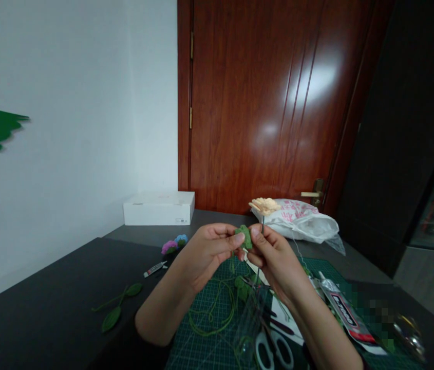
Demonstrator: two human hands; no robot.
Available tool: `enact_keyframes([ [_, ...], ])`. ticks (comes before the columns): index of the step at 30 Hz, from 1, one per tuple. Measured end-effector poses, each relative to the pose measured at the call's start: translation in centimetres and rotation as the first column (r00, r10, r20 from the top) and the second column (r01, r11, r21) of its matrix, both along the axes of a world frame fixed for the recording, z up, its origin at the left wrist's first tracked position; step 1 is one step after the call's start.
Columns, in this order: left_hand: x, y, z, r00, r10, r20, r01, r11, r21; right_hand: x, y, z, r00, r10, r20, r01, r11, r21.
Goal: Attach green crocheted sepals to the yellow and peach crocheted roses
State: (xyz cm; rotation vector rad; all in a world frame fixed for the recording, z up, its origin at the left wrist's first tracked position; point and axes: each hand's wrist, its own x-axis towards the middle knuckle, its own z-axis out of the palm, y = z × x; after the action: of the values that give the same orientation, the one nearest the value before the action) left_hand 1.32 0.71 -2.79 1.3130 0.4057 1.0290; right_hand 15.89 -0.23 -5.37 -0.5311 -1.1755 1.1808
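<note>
My left hand [217,249] pinches a small green crocheted piece [245,236] between thumb and fingers. Its other edge meets the fingertips of my right hand [272,252], which are also closed around a thin dark stem [263,223]. A cream crocheted flower [265,206] tops this stem, upright above my right hand. Below my hands, a loop of green yarn [212,329] lies on the green cutting mat [186,354]. White-handled scissors [274,352] rest near the mat's front, beside a clear container [245,324] that I see only in part.
Pink and blue crocheted flowers [169,247], a small tube [154,269] and a leafy green stem [111,318] lie on the left. A white box [158,208] stands behind. To the right are a large glue tube [350,313] and a white plastic bag [297,221].
</note>
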Motion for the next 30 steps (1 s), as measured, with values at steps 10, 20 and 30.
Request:
enact_keyframes([
  [10,0.2,0.1,0.1,0.984,0.174,-0.033,-0.172,0.984,0.053,2.0,-0.5,1.3,0.944,-0.256,-0.209,0.303,0.922,0.240],
  [20,0.0,-0.1,0.4,0.961,0.263,-0.091,-0.255,0.963,0.092,2.5,-1.0,0.7,0.788,-0.609,-0.089,0.572,0.671,0.471],
  [30,0.0,0.0,0.7,0.951,0.292,-0.103,-0.284,0.955,0.085,2.2,-1.9,1.2,0.623,-0.782,0.012,0.601,0.489,0.632],
])
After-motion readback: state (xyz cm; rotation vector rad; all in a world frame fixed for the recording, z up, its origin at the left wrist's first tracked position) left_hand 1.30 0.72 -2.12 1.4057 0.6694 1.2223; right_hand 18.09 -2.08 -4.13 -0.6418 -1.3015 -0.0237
